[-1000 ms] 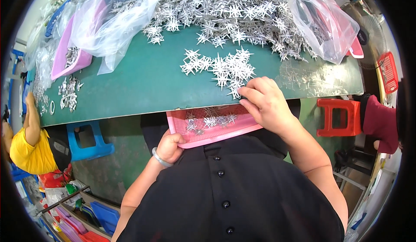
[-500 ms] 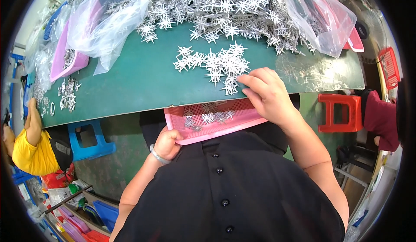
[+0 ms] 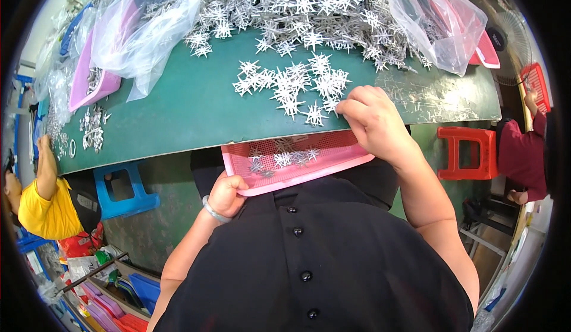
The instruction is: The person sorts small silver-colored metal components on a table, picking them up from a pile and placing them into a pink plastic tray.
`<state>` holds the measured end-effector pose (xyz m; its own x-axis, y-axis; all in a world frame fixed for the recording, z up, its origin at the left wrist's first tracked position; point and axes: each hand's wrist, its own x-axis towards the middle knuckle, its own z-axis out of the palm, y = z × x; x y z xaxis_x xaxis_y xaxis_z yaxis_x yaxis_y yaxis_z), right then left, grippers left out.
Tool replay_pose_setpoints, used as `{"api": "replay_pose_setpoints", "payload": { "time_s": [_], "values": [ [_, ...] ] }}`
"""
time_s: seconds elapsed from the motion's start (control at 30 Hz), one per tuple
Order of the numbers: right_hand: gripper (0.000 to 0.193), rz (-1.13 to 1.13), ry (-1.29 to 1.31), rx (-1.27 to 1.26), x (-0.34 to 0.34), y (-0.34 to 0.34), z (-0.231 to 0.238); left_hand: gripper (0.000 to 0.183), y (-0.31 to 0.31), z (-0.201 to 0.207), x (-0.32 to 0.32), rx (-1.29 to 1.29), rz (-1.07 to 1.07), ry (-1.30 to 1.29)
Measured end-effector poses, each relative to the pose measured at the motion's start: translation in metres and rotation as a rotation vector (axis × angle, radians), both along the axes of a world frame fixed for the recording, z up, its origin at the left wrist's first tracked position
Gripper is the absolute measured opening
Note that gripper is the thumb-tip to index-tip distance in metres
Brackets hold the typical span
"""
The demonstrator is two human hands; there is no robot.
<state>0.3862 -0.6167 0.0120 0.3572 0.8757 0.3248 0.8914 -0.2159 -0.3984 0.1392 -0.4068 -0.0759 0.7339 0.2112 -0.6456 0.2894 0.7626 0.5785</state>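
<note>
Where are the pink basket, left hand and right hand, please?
Pink basket (image 3: 309, 177): head view, near rim.
Left hand (image 3: 226, 197): head view, thumb side.
Right hand (image 3: 373, 119): head view, back of hand.

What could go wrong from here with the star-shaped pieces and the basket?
The silvery star-shaped piece near the front edge of the green table could be knocked off. The spiky cluster lies crowded together, so points might snag where the right hand reaches its side. The left hand grips the pink mesh basket near one corner; a slip could tilt it.
</note>
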Motion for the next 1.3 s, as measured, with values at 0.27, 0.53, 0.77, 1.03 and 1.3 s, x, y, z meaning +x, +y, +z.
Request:
{"api": "replay_pose_setpoints", "payload": {
  "time_s": [0.27, 0.53, 0.77, 1.03, 1.3],
  "values": [
    [0.017, -0.185, 0.046, 0.116, -0.008, -0.004, -0.007, 0.055, -0.005, 0.015, 0.011, -0.03, 0.003, 0.001],
    [0.017, -0.204, 0.089, 0.028, -0.002, -0.007, -0.008, 0.054, -0.004, 0.01, 0.01, -0.045, 0.028, 0.013],
    [0.02, -0.171, 0.175, 0.012, -0.005, -0.022, 0.002, 0.055, -0.002, 0.004, 0.007, -0.034, 0.007, 0.008],
    [0.032, -0.145, 0.175, 0.118, -0.002, -0.028, -0.003, 0.053, -0.003, 0.006, 0.009, -0.029, 0.025, 0.026],
    [0.034, -0.096, 0.118, 0.034, -0.004, -0.015, -0.004, 0.053, -0.001, 0.007, 0.009, -0.035, 0.009, 0.028]
  ]
}}
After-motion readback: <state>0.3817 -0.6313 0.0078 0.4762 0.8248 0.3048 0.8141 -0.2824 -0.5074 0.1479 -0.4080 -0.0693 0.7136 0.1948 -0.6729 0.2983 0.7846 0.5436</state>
